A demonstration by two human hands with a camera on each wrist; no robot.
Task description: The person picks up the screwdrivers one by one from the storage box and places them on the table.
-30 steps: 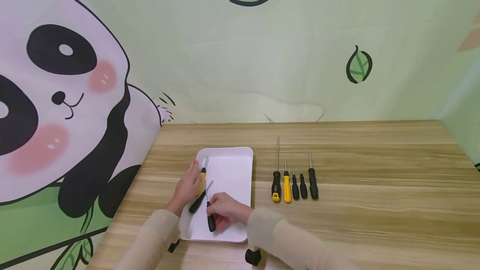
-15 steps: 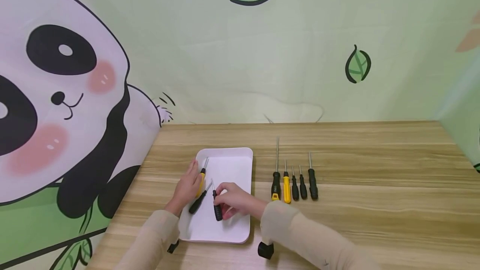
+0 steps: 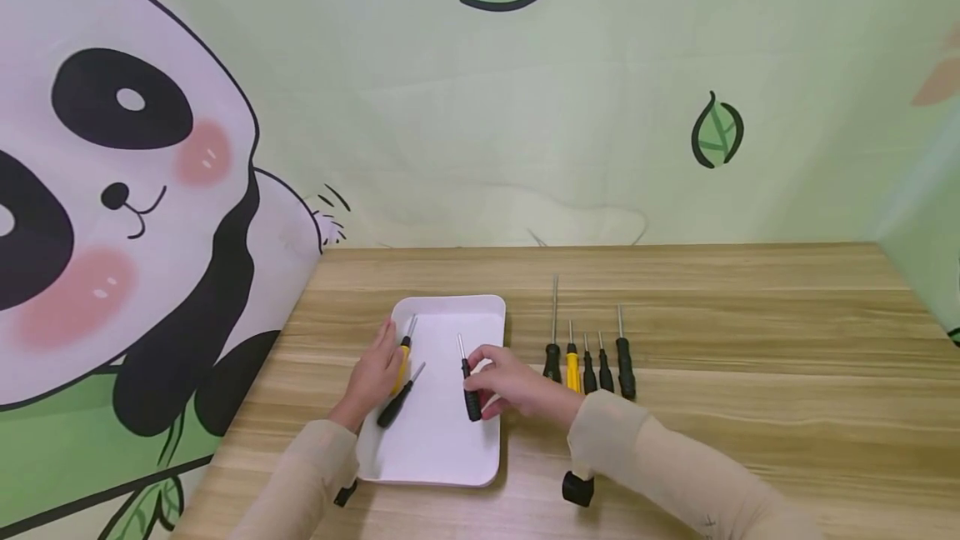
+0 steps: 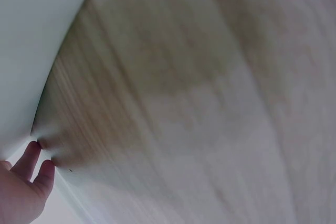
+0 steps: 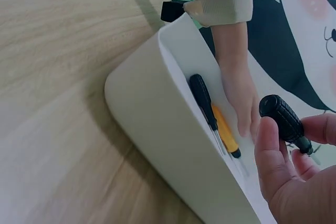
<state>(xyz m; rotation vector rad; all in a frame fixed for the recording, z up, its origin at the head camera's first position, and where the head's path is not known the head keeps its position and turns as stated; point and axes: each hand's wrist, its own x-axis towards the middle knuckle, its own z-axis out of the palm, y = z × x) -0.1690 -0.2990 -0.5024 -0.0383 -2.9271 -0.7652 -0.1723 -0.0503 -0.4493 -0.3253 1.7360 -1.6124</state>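
Note:
My right hand (image 3: 501,377) pinches a black-handled screwdriver (image 3: 472,390) over the right half of a white tray (image 3: 442,473), its shaft pointing to the back. In the right wrist view, thumb and fingertips hold its ridged black handle (image 5: 282,117). At the tray's left wall is my left hand (image 3: 375,369), thumb inside and fingers outside. The left wrist view shows fingertips (image 4: 44,174) by the tray's outer wall. Inside the tray lie a small black screwdriver (image 3: 396,404) and a yellow-and-black screwdriver (image 3: 403,357), the latter partly hidden by the left hand.
Right of the tray, several screwdrivers stand in a row on the wooden table (image 3: 750,340), shafts to the back: a long black one (image 3: 552,361), a yellow one (image 3: 573,369) and several black ones (image 3: 626,365). A printed panda backdrop (image 3: 480,107) closes off the rear.
My right hand has lifted the black-handled screwdriver from beside the other small black one and carried it rightward and slightly back across the tray. The left hand stays at the tray's left wall.

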